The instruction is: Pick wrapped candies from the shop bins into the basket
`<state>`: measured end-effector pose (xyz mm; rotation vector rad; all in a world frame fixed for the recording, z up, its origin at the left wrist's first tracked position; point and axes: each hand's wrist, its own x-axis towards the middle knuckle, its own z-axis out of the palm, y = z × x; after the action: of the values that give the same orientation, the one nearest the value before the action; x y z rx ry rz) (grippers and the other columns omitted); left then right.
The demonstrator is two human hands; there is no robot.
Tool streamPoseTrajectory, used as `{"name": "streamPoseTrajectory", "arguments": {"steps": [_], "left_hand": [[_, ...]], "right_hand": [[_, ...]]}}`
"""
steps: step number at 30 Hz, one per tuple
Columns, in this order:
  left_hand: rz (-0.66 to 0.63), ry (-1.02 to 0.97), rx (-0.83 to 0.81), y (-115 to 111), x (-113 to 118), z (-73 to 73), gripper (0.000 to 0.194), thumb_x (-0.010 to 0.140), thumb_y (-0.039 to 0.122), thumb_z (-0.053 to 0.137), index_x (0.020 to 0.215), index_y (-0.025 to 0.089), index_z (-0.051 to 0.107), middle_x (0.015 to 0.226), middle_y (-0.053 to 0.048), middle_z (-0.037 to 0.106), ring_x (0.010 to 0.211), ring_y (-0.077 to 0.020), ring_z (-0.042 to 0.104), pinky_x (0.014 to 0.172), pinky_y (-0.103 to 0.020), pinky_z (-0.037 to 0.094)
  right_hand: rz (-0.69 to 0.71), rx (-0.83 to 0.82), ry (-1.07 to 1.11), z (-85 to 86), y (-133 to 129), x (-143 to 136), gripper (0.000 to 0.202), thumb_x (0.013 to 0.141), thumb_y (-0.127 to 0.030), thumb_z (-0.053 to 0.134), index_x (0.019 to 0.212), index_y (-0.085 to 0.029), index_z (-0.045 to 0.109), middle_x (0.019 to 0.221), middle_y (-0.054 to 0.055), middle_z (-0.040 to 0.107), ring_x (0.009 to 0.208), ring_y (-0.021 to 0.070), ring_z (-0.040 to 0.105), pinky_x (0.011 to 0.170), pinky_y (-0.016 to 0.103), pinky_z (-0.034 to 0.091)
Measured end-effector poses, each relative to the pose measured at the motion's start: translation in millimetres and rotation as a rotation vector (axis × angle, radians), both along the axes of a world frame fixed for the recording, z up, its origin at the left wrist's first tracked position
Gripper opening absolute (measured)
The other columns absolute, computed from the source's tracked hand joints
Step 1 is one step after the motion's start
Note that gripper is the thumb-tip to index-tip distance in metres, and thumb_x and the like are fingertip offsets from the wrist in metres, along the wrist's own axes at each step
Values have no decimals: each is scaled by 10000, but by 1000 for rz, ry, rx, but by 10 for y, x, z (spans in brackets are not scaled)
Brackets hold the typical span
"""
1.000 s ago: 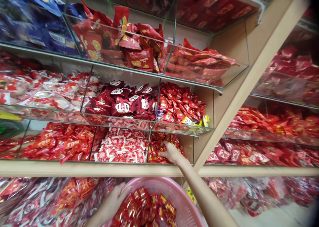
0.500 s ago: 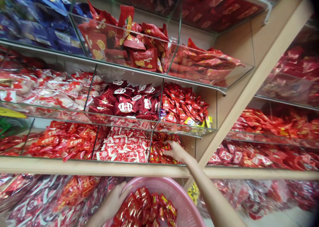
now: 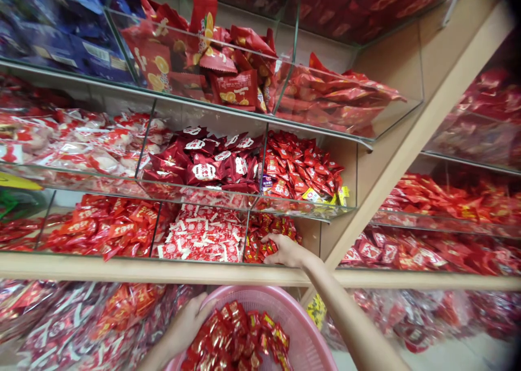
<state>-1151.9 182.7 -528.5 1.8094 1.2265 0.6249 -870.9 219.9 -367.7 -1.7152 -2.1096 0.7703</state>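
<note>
My right hand (image 3: 285, 250) reaches into the bottom-row bin at the right, over small red-and-gold wrapped candies (image 3: 257, 246). Its thumb and fingers are apart, with candies showing between them and nothing visibly gripped. Lower down, a pink plastic basket (image 3: 311, 327) holds a heap of similar red-and-gold candies (image 3: 232, 338). My left hand (image 3: 189, 319) is closed on the basket's left rim, with its thumb along the edge and the other fingers mostly out of sight. Beside the right-hand bin lie red-and-white wrapped candies (image 3: 205, 235) behind a divider.
A wooden ledge (image 3: 163, 268) runs between my hands' levels. Glass-fronted shelves above hold maroon packets (image 3: 207, 164), red packets (image 3: 299, 164) and orange-print packets (image 3: 236, 88). A slanting wooden upright (image 3: 378, 181) stands right of the bin. Bagged sweets (image 3: 73, 327) lie below.
My right hand has lowered slightly within the bin toward its front edge, the thumb nearer the ledge. My left hand stays on the basket rim. The view has shifted slightly.
</note>
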Motion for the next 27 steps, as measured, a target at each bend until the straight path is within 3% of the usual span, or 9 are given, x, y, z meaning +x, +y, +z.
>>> {"name": "streamPoseTrajectory", "arguments": {"steps": [7, 11, 16, 19, 22, 27], "left_hand": [[-21, 20, -1, -2, -16, 7, 505, 865, 563, 296, 910, 122, 537, 900, -50, 584, 854, -159, 535, 778, -243, 342], [-15, 42, 20, -5, -15, 13, 517, 859, 578, 284, 863, 119, 522, 846, -50, 565, 804, -158, 515, 752, -249, 344], [-22, 22, -5, -2, -2, 36, 503, 855, 574, 305, 872, 121, 522, 836, -39, 564, 808, -159, 519, 754, -255, 347], [-24, 33, -13, -1, 2, 56, 508, 855, 578, 296, 851, 119, 514, 827, -43, 566, 791, -161, 519, 741, -262, 346], [-33, 26, -15, 1, 1, 58, 499, 858, 567, 298, 868, 118, 516, 835, -44, 570, 792, -160, 521, 746, -261, 345], [-34, 46, 20, 4, -14, 24, 490, 857, 573, 298, 804, 127, 492, 777, -26, 543, 745, -144, 494, 708, -249, 332]], "right_hand": [[-16, 135, -101, -74, 7, -73, 522, 620, -254, 699, 1117, -159, 571, 687, -30, 532, 608, 112, 432, 567, 219, 338], [-27, 171, -18, 13, -49, -56, 457, 656, -275, 682, 1083, -149, 579, 621, -52, 505, 564, 102, 410, 563, 221, 341], [-69, 289, 120, 345, -400, -3, 422, 703, -360, 653, 1072, -174, 568, 773, -13, 596, 664, 131, 510, 672, 252, 405], [-38, 234, 226, 391, -744, -16, 422, 732, -367, 631, 1112, -208, 537, 888, 5, 629, 760, 156, 564, 725, 267, 432], [-18, 96, 236, 150, -1051, -62, 419, 746, -354, 618, 1134, -229, 518, 903, 6, 641, 773, 169, 586, 724, 279, 456], [23, 0, -23, -615, -1354, -194, 364, 698, -153, 617, 1054, -222, 579, 991, 37, 643, 922, 201, 585, 807, 287, 443]]}}
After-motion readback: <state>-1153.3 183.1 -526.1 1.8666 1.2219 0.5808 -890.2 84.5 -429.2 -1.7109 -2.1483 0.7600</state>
